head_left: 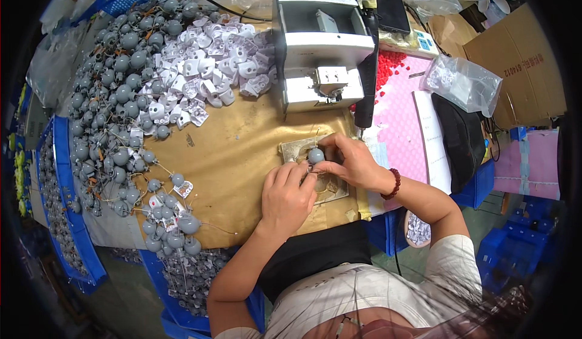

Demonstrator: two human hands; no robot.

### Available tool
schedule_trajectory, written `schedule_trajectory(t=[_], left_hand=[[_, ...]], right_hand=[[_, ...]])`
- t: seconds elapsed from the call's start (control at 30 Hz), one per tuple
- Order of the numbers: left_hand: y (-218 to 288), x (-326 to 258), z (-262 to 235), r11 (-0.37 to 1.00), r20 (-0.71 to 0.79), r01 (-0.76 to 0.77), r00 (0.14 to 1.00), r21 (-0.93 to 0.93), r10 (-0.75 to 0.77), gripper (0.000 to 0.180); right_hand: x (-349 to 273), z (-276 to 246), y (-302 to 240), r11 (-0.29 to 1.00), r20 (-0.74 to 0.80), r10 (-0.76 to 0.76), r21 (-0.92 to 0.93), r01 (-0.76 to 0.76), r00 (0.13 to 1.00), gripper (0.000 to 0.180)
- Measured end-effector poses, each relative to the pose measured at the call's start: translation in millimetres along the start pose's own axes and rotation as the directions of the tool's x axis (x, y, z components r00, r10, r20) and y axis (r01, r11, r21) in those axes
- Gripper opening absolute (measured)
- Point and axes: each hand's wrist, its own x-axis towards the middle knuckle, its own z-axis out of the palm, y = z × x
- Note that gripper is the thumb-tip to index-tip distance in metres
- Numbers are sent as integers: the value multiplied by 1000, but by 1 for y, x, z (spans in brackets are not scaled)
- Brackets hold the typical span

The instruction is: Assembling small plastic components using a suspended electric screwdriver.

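Observation:
My right hand [353, 162] grips a small part with a round grey ball [316, 156] between curled index finger and thumb. A thin wire end sticks up above the ball. My left hand [286, 197] is closed just below and left of it, its fingertips meeting my right thumb under the ball. What the left fingers pinch is hidden behind them. Both hands are over a pale square plate [340, 192] on the brown-covered table [233, 163].
A heap of grey ball parts [130, 90] and white plastic housings [203, 66] covers the left. Behind my hands stands a white machine [321, 48], beside it a black electric screwdriver [365, 96]. Small red pieces [387, 69] lie further right. Blue bins [68, 199] stand around the table.

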Motion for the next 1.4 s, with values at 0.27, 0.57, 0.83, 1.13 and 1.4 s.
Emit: schedule_trajectory(t=[0.27, 0.57, 0.83, 1.13, 1.4], left_hand=[[3, 1, 1, 1000, -13, 6, 1000, -4, -6, 28], [10, 24, 6, 986, -19, 164, 986, 14, -164, 35], [12, 21, 7, 988, -26, 156, 987, -7, -156, 34], [11, 22, 6, 986, -26, 167, 985, -29, -168, 35], [12, 22, 8, 985, -44, 169, 985, -28, -170, 34]], right_hand=[[5, -13, -10, 992, 85, 128, -30, -126, 988, 64], [18, -30, 3, 976, -323, -211, -117, 183, 923, 63], [67, -71, 56, 921, -483, 245, 387, -46, 841, 60], [80, -105, -55, 654, -660, -128, 505, 563, 741, 54], [135, -93, -59, 758, -596, -79, 486, 436, 799, 28]])
